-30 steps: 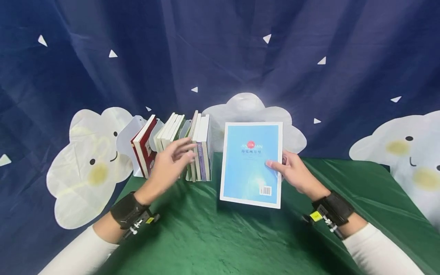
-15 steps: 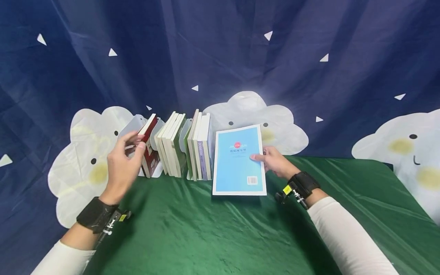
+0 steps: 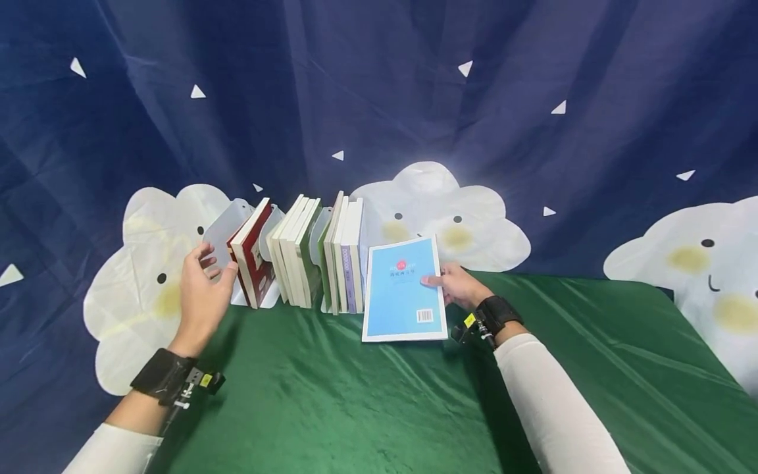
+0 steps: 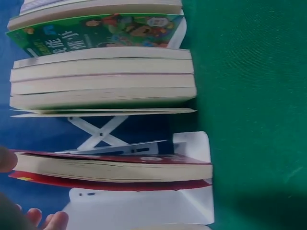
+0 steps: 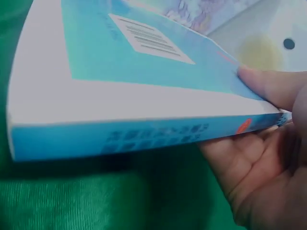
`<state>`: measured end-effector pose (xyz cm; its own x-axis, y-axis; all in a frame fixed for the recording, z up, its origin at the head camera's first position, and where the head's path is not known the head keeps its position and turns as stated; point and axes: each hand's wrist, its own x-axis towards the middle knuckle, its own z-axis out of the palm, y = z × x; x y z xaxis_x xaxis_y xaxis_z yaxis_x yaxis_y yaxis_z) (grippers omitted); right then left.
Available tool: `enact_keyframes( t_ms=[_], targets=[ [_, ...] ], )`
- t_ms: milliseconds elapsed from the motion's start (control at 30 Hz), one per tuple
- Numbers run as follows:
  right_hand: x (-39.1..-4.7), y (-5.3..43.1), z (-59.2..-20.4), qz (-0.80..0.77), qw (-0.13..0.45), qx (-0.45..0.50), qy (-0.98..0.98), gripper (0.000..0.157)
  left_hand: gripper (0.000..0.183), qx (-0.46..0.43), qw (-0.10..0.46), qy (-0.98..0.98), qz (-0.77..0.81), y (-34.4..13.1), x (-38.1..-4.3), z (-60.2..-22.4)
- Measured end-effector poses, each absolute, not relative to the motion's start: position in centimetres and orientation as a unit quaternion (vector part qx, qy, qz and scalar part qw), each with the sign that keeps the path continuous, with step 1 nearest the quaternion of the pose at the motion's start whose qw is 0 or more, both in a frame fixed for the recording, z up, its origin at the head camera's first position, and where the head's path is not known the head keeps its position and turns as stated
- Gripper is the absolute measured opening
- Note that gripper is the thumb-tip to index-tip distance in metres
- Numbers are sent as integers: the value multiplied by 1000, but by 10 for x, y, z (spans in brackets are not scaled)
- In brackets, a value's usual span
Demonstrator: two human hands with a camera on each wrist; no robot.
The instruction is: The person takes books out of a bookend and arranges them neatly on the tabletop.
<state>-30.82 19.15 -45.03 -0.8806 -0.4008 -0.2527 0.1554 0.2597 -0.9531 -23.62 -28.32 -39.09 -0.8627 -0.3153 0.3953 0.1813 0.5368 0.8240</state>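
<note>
My right hand [image 3: 464, 284] grips a thin light-blue book [image 3: 403, 289] by its right edge, thumb on the back cover and fingers underneath. The barcode and blue spine show in the right wrist view, over the green cloth. My left hand [image 3: 204, 286] is at the left end of the book row, its fingers loosely bent. Its thumb [image 4: 6, 160] is right at the corner of a leaning book with red covers [image 4: 115, 170]. The other left fingertips [image 4: 53, 221] stand apart from that book, over a white bookend [image 3: 227, 224].
Right of the red book stand several pale-edged books [image 3: 293, 253], then another group [image 3: 343, 257] with a purple spine, parted by white bookends. Green cloth [image 3: 331, 401] covers the table. A dark blue curtain [image 3: 379, 99] with cloud faces hangs behind.
My left hand went left from the middle books to the red book, then drew slightly lower and back from its top. My right hand brought the blue book left and down, near the row's right end.
</note>
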Motion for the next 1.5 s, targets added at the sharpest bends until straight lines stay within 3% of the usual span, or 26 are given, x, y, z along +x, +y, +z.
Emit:
enact_keyframes(
  t_ms=[233,400,833,1267,1500],
  targets=[
    [-305,192,-454,-548,240,-19,801,43,75,13,176,-867,-466,-289,-244,-403],
    [-301,190,-446,-467,183,5,865,39,83,-18,154,-881,-447,-289,-256,-411],
    [-290,164,-446,-273,74,34,959,46,76,0,163,-898,-409,-288,-273,-424],
    [-286,159,-449,-297,82,31,951,41,70,-3,175,-905,-389,-289,-276,-431],
    [-285,160,-449,-291,95,39,951,41,46,-5,223,-903,-366,-282,-277,-433]
  ],
)
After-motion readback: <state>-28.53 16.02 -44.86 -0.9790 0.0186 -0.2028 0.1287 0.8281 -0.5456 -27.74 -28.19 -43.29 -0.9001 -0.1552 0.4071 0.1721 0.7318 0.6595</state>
